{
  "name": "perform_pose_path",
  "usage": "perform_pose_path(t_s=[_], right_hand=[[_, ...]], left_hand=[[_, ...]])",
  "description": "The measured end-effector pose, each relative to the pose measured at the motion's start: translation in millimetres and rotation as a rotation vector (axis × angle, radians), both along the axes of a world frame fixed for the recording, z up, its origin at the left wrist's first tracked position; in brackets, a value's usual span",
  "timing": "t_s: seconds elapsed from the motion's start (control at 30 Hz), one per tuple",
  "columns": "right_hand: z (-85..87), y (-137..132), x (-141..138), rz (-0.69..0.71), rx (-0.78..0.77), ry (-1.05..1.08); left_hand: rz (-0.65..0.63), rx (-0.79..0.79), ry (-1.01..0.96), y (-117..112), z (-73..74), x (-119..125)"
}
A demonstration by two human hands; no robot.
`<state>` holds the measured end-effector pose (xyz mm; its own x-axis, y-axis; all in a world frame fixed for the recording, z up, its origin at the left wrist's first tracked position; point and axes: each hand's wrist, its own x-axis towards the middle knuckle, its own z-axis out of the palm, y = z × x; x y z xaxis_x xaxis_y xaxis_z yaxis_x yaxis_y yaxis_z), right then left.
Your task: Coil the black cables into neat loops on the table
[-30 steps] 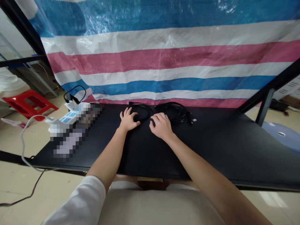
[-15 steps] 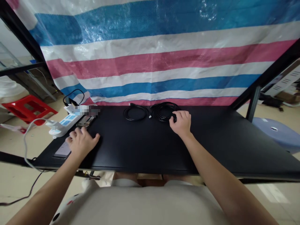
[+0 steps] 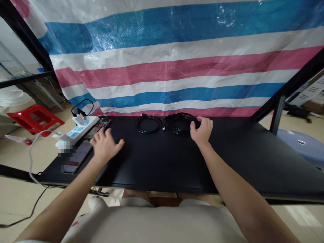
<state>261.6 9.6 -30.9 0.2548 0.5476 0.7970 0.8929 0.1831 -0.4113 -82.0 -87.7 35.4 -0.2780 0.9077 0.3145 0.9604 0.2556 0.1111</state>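
At the right side of a larger black coiled cable [image 3: 180, 132], the fingers of my right hand [image 3: 203, 131] curl round its strands, with the fingertips partly hidden. The coil lies on the black table. Just left of it rests a smaller black coiled cable [image 3: 147, 131], and a light connector [image 3: 163, 128] lies between the two. My left hand [image 3: 105, 144] is open with its fingers spread and holds nothing. Beside it, on the left, is a phone [image 3: 80, 153]. A second device like a phone [image 3: 99, 127] sits behind it, partly covered by the fingers.
A white power strip [image 3: 82, 129] with plugs stands on the left edge of the black table [image 3: 152, 162]. Striped sheeting [image 3: 164, 74] hangs behind. On the floor are a red stool [image 3: 36, 118] at left and a blue-grey round seat [image 3: 301, 143] at right.
My left hand has moved right, away from the phone, which now shows more fully. My right hand has shifted slightly right, still at the larger coil.
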Motion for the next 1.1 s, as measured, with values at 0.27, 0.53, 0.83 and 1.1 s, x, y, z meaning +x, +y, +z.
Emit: perform_pose_path(t_s=[0.27,0.53,0.83,1.1], right_hand=[[-11.8,24,-2,-0.11,0.081,0.174],[-27.5,29,1,-0.041,-0.037,0.157],[-23.5,24,-6,0.046,-0.125,0.127],[-22.3,27,-3,-0.081,-0.117,0.241]], left_hand=[[-0.222,0.012,-0.307,84,-17.8,81],[-0.183,0.069,-0.425,103,-45.7,83],[-0.57,-0.182,-0.132,93,-42.2,94],[-0.548,-0.186,-0.086,89,-38.7,98]])
